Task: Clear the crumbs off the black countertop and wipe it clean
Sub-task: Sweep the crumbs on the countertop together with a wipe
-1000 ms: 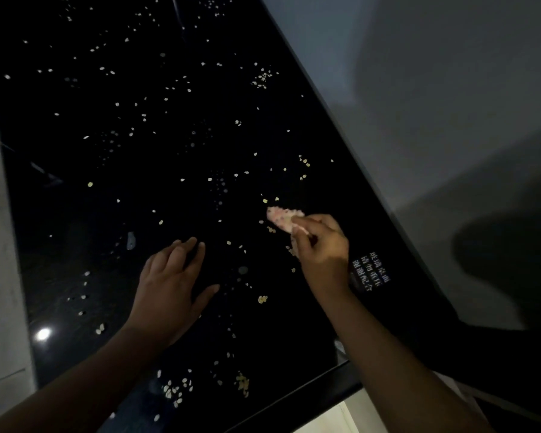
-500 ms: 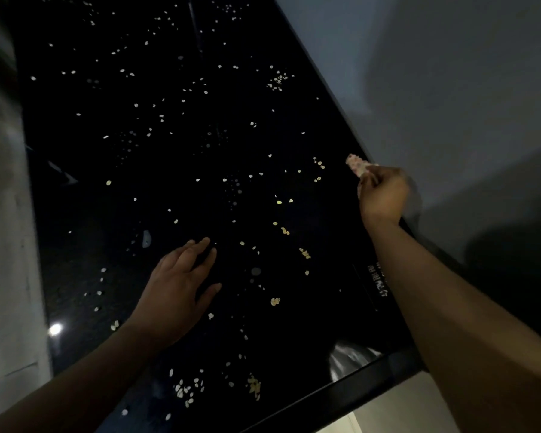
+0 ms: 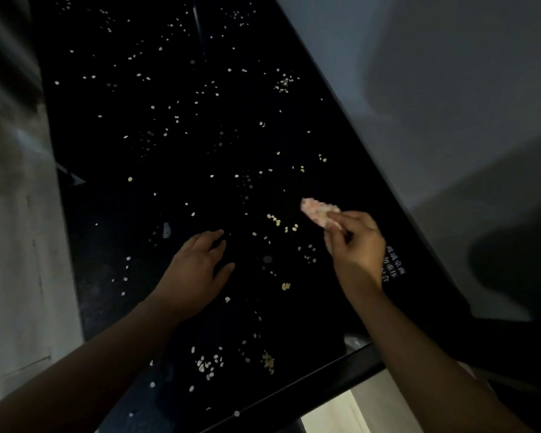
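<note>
Crumbs (image 3: 208, 365) lay scattered across nearly the whole black countertop (image 3: 113, 198), so clearing looked barely begun. Left hand (image 3: 197, 273) rested flat on it, fingers relaxed, holding nothing. Right hand (image 3: 355, 245) pinched a small pink wad (image 3: 317, 210), possibly a cloth, low over the countertop's right side.

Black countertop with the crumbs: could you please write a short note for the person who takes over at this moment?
Left hand: open, lying flat on the black countertop, holding nothing.
Right hand: pinches a small pink cloth by one end, near the right edge; whether the cloth touches the surface cannot be told.
Crumbs: scattered over almost the whole top, denser near the front edge.
Done: no cleared area is visible.
Left: gather all the crumbs, then wipe the top.
</note>
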A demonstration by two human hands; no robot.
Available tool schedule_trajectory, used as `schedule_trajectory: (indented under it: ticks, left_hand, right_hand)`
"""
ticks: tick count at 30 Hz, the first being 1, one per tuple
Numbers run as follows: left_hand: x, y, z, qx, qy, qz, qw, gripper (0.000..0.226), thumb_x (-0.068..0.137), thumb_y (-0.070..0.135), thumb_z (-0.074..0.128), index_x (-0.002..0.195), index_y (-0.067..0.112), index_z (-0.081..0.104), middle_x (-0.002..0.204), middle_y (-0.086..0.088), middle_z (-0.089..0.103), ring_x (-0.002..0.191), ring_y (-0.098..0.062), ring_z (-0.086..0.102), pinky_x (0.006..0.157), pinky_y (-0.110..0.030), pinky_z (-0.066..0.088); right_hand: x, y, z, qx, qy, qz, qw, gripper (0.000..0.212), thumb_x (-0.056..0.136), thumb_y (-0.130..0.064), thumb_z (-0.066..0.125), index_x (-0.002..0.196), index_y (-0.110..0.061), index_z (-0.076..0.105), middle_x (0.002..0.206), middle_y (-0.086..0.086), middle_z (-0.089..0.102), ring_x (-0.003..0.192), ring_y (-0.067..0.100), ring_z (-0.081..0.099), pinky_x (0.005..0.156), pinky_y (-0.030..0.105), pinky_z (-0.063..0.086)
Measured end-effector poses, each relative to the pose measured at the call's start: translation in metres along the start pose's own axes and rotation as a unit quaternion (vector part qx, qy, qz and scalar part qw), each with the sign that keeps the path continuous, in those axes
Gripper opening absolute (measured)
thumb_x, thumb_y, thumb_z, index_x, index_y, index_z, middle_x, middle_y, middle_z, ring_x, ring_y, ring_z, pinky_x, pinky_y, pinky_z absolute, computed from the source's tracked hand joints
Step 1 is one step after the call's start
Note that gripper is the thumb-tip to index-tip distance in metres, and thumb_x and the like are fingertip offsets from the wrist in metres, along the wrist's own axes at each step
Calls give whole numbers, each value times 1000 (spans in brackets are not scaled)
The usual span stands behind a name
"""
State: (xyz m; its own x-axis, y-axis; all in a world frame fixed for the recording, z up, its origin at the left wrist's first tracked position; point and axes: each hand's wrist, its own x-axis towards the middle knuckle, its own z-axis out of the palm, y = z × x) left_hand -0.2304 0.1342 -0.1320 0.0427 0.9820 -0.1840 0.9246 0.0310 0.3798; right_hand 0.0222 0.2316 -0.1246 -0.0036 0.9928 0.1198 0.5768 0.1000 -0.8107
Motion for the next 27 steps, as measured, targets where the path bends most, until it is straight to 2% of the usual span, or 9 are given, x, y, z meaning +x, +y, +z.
schedule_trajectory:
  ticks: [4,6,9,13,16,20,22,25,27]
  left_hand:
    - [-18,-1,0,5,-20,28,999,52,90,38,56,129,3,55,141,-10,47,135,-30,36,111,-42,32]
    - [-30,-4,0,6,-24,38,999,53,91,40,52,131,5,53,141,-8,47,136,-27,35,112,-43,32]
    - [-45,-8,0,14,-28,48,998,53,92,41,51,135,9,50,143,-5,45,137,-23,33,113,-45,29]
    - [-53,-8,3,43,-55,33,997,57,94,44,44,144,18,36,151,5,32,142,-15,22,118,-42,11]
    - [-54,-8,5,50,-63,23,997,59,93,44,44,146,21,32,152,7,28,142,-13,20,118,-45,7]
    - [-52,-10,5,82,-61,35,994,57,92,44,45,144,22,36,149,6,31,139,-14,24,117,-49,8]
    - [-52,-10,5,82,-61,33,994,56,92,44,46,143,22,37,148,6,32,138,-14,25,117,-49,9]
    - [-53,-10,6,77,-57,30,995,56,92,43,46,143,22,37,148,6,32,137,-14,26,117,-49,10]
    - [-53,-10,6,70,-55,30,996,56,92,43,45,143,22,37,148,6,32,138,-14,25,117,-49,9]
  right_hand:
    - [-13,21,-13,-85,65,55,993,19,89,0,60,105,1,70,105,13,59,88,20,61,81,3,36]
    - [-24,26,-6,-105,50,74,990,20,88,3,60,106,3,70,109,17,58,94,27,61,89,11,39]
    - [-49,19,14,-92,29,62,993,18,88,2,59,103,2,70,108,13,55,98,26,60,94,31,48]
    - [-84,-3,42,-70,17,22,997,17,85,5,64,98,-1,72,104,9,57,94,18,59,88,14,45]
    - [-98,-17,46,-7,-28,57,998,17,85,4,64,95,-4,74,101,2,56,87,4,58,82,5,43]
    - [-85,-12,18,-14,35,60,997,18,87,-1,62,99,-7,73,99,3,55,81,-13,53,75,-2,36]
    - [-75,-5,5,-64,45,55,995,18,88,-3,61,103,-6,72,101,5,56,83,-7,55,79,3,38]
    - [-75,3,11,-104,30,75,991,20,90,-2,60,107,0,70,107,11,56,90,18,60,84,14,40]
    - [-86,-2,25,-93,20,66,993,18,89,0,59,103,1,70,105,7,54,92,20,58,85,13,40]
